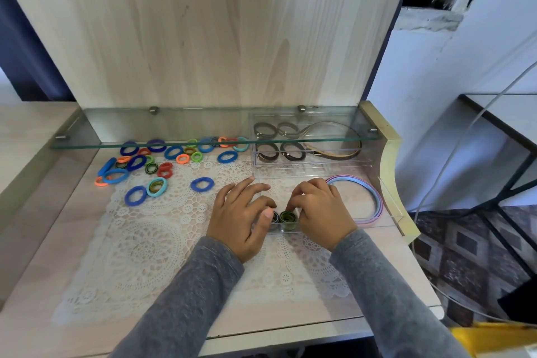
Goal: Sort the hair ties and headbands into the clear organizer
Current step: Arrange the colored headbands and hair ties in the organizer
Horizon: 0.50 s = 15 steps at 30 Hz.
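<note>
I am pinching two green hair ties (288, 219), my left hand (241, 212) and right hand (319, 209) seating them in the clear organizer's (313, 167) near compartment, headbands (363, 197) already filed, most coloured hair ties (162, 166) lying loose on the tabletop (43, 285).

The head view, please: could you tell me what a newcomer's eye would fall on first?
At centre, the left hand and right hand pinch green hair ties in the near compartment of the clear organizer. To the left, a bright scatter of loose hair ties lies on the lace mat, and pastel headbands curve inside the organizer's right side.
</note>
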Motion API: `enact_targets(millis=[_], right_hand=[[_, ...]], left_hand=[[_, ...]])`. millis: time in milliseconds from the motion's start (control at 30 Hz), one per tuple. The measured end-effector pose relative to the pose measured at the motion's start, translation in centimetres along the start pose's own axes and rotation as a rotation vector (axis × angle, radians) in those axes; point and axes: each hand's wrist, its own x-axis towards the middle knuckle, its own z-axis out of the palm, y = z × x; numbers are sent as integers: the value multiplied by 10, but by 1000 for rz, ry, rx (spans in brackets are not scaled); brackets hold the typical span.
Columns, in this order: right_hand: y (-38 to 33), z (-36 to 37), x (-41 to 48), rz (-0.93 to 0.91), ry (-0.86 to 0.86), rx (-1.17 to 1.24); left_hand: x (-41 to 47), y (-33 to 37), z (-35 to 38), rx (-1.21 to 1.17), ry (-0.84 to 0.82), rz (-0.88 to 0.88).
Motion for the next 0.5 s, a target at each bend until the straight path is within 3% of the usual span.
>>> enact_targets(millis=[167, 500], right_hand=[[1, 2, 0, 5, 0, -2], [-2, 4, 6, 108, 94, 70]], left_hand=[[-1, 1, -2, 12, 75, 0], [-2, -4, -20, 86, 424, -103]])
